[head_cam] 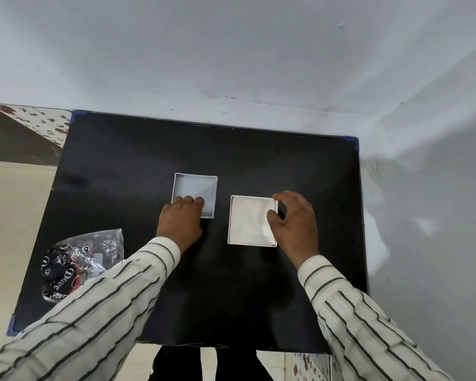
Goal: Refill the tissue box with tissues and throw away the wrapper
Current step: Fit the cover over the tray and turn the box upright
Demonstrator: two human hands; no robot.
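Your left hand (180, 222) rests on the near-left corner of the empty white box half (195, 194), which sits open side up near the centre of the black table (138, 160). The fingers (193, 200) curl over its near wall and reach inside; the hand grips that wall.

Your right hand (293, 224) is at the right edge of the second white box half (252, 220), which lies just to the right of the first and slightly nearer to you, apart from it. This half holds a flat stack of white tissues (248, 220) that fills it almost to the rim. The thumb (272, 215) rests on the tissues near the right edge, and the index finger (279, 198) bends over the far-right corner of the box. The hand is partly closed in a loose pinch at that edge; you cannot tell whether it clamps the wall or only touches it.

The crumpled clear wrapper (77, 259), printed in black and red, lies on the table near the near-left corner, well apart from both box halves. Your left striped sleeve (99, 303) covers its near edge.
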